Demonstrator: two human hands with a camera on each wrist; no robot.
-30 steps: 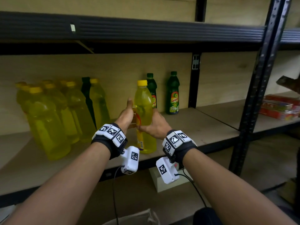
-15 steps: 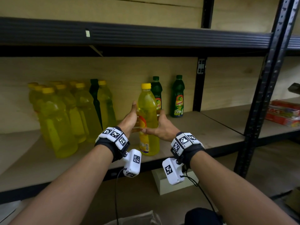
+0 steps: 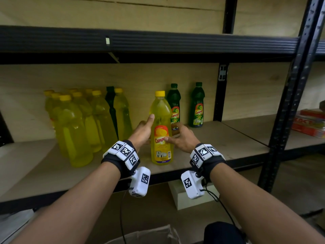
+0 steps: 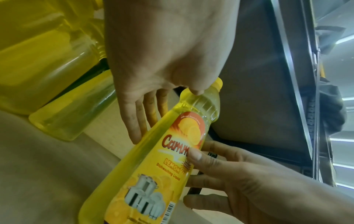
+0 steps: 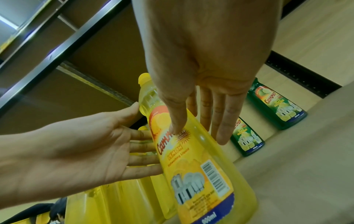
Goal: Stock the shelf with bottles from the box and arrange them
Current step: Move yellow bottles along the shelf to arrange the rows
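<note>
A yellow lemon dish-liquid bottle (image 3: 161, 131) stands upright near the front of the wooden shelf (image 3: 219, 143), label facing me. My left hand (image 3: 142, 132) lies against its left side with straight fingers, thumb tip up on the shoulder. My right hand (image 3: 182, 140) is on its right side, thumb tip on the label, fingers straight past the bottle. In the left wrist view, the bottle (image 4: 153, 174) sits between the left hand (image 4: 153, 60) and the right hand (image 4: 258, 189). The right wrist view shows the bottle (image 5: 191, 159) and both flat hands.
Several yellow bottles (image 3: 79, 129) crowd the shelf's left, one dark green bottle (image 3: 110, 103) among them. Two green lime bottles (image 3: 197, 106) stand at the back right. A black upright (image 3: 288, 111) and red packs (image 3: 311, 122) are further right. A cardboard box edge (image 3: 146, 235) lies below.
The yellow bottle has been turned so its label faces front. Both hands have loosened from a grip to straight fingers beside it.
</note>
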